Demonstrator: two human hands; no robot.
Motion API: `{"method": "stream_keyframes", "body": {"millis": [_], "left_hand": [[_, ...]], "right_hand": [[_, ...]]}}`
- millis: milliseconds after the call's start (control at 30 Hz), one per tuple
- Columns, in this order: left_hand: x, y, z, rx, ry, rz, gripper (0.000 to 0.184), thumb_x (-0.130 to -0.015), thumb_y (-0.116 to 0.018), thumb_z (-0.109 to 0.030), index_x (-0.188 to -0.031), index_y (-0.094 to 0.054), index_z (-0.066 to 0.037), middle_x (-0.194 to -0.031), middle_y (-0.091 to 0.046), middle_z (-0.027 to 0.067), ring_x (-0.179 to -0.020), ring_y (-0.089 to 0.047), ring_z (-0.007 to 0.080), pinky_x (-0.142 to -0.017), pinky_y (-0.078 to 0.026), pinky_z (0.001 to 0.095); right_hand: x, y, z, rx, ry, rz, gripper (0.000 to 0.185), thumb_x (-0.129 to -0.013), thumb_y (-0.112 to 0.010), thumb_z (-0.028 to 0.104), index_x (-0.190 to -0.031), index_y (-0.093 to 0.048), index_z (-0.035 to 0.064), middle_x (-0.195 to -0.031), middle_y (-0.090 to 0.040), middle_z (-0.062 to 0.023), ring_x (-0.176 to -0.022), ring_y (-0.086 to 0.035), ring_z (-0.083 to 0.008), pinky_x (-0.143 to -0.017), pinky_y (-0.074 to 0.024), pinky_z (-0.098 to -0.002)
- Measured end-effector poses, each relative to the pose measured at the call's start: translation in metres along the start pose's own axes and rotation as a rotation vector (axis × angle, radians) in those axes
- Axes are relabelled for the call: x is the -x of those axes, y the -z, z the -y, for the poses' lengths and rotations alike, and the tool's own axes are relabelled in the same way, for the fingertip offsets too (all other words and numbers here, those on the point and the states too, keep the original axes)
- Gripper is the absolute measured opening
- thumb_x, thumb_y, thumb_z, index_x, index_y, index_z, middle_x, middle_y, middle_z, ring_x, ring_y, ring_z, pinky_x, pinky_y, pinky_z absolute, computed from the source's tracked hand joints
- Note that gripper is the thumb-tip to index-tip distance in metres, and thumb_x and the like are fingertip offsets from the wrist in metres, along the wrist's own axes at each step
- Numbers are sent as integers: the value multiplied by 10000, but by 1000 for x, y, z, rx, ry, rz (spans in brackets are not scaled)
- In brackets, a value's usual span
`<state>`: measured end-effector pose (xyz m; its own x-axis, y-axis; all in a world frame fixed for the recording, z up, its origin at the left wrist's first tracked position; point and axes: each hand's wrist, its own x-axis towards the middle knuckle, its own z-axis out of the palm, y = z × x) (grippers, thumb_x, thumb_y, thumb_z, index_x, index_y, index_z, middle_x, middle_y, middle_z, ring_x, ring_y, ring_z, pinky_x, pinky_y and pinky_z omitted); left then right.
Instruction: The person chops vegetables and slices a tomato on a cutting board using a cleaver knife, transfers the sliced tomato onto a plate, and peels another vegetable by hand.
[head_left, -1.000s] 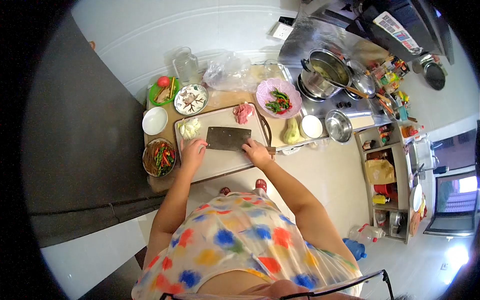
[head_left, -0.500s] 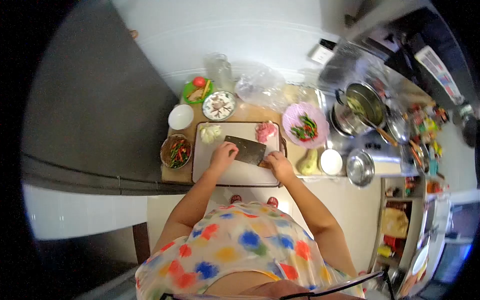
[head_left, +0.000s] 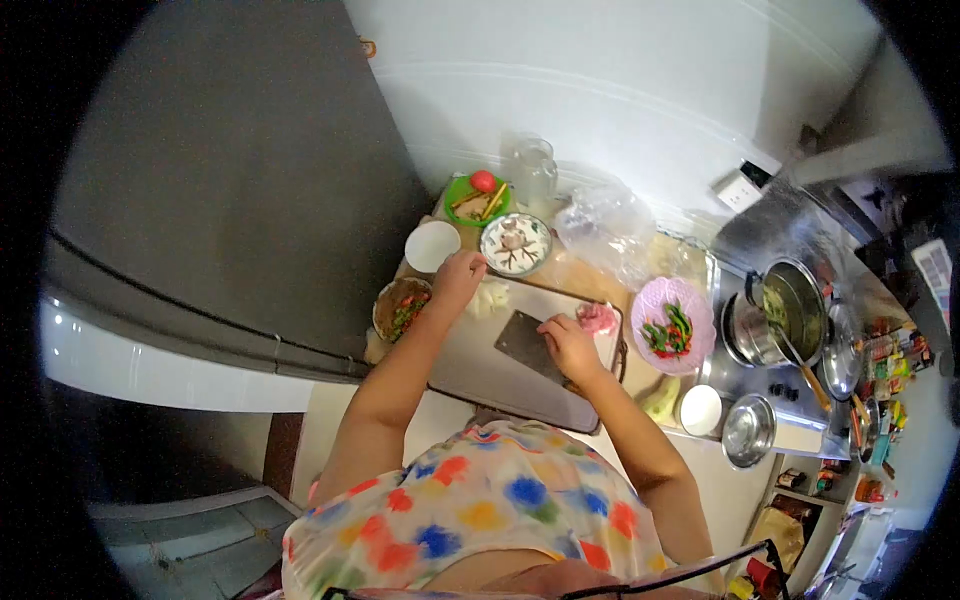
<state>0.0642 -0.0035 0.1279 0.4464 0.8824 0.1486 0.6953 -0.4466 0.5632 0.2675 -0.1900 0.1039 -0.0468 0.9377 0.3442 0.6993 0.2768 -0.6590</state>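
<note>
My left hand is raised at the far left corner of the cutting board, between the white bowl and the patterned plate. Its fingers are pressed together, and what they hold, if anything, is too small to name. A cleaver lies flat on the board, its handle mostly hidden under my right wrist. My right hand has its fingers bent and closed at the blade's upper edge. Pale sliced pieces lie near my left hand, and pink meat beyond my right.
A green plate with a red tomato, a glass jar and a plastic bag line the wall. Left stands a bowl of peppers. A pink plate, squash, white cup and pot are right.
The view has turned and shifted. My left hand has left the cleaver's blade and moved up past the pale pieces. My right hand has moved from the handle end onto the blade's upper edge.
</note>
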Motion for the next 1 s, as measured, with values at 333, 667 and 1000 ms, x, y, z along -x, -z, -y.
{"method": "stream_keyframes", "body": {"millis": [333,667,1000], "left_hand": [[-207,-37,125,-179,-45,-19,605,-773,-674,-139,-1319,-420,-89,-1272,-499,158,-1148,-460,388,-987,-379,455],[-278,-100,162,-219,-171,94,764,-588,-771,-45,-1281,-463,-136,-1263,-454,108,-1189,-427,341,-991,-402,425],[-238,-81,114,374,151,-71,611,-714,-722,-271,-1206,-465,-15,-1171,-494,222,-1074,-505,376,-920,-430,441]], "right_hand": [[-85,-58,3,-42,-282,-13,126,-823,-570,14,-939,-598,54,-939,-580,-122,-866,-592,-344,-735,-487,-392],[-83,-65,10,28,-531,-79,134,-831,-576,9,-957,-599,46,-946,-589,-124,-859,-604,-335,-724,-497,-376],[-80,-64,25,26,-553,-66,148,-841,-559,49,-986,-584,69,-960,-578,-135,-862,-596,-366,-735,-495,-414]]}}
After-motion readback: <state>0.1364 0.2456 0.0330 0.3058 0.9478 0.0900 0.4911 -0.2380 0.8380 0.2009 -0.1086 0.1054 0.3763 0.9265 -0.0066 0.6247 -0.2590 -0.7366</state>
